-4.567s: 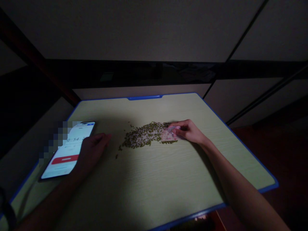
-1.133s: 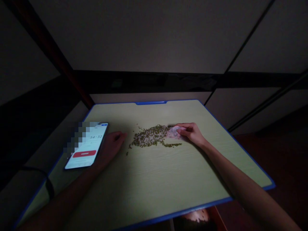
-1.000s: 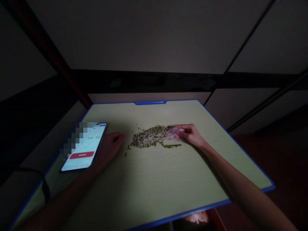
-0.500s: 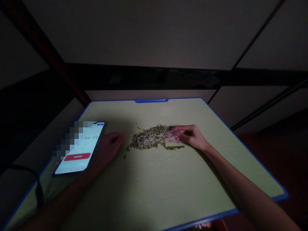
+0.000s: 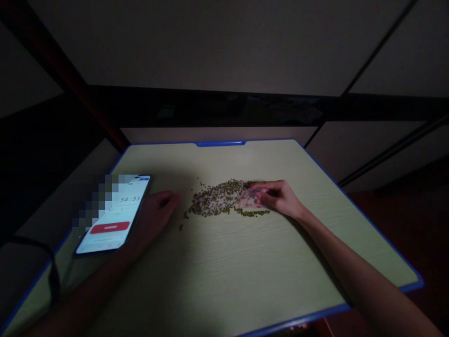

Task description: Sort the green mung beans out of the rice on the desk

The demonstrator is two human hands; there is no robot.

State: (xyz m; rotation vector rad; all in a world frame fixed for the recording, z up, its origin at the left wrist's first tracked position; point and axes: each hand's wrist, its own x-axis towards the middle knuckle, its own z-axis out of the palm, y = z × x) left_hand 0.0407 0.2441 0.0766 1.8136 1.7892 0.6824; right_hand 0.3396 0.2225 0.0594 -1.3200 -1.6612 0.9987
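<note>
My right hand (image 5: 280,196) is pinched on a thin, see-through pinkish plastic piece (image 5: 249,200) at the right end of a heap of small green beans mixed with white grains (image 5: 213,199). The piece lies low against the heap; its exact kind is hard to make out in the dim light. Below it, a short row of green beans (image 5: 252,213) curves away from the heap. My left hand (image 5: 159,210) rests on the table left of the heap, fingers curled in, with nothing visible in them. It sits beside a lit phone (image 5: 115,220), whose screen shows a running time.
The pale, blue-edged table (image 5: 245,262) carries all of this. A few stray beans (image 5: 181,228) lie left of the heap. A dark cable (image 5: 52,271) hangs at the left. Cabinet panels (image 5: 210,47) stand behind, and part of a container (image 5: 298,330) shows under the front edge.
My right hand stays pinched on the plastic piece, shifting slightly at the heap's right end. The row of beans now lies apart below it. The whole view has shifted somewhat; my left hand stays curled.
</note>
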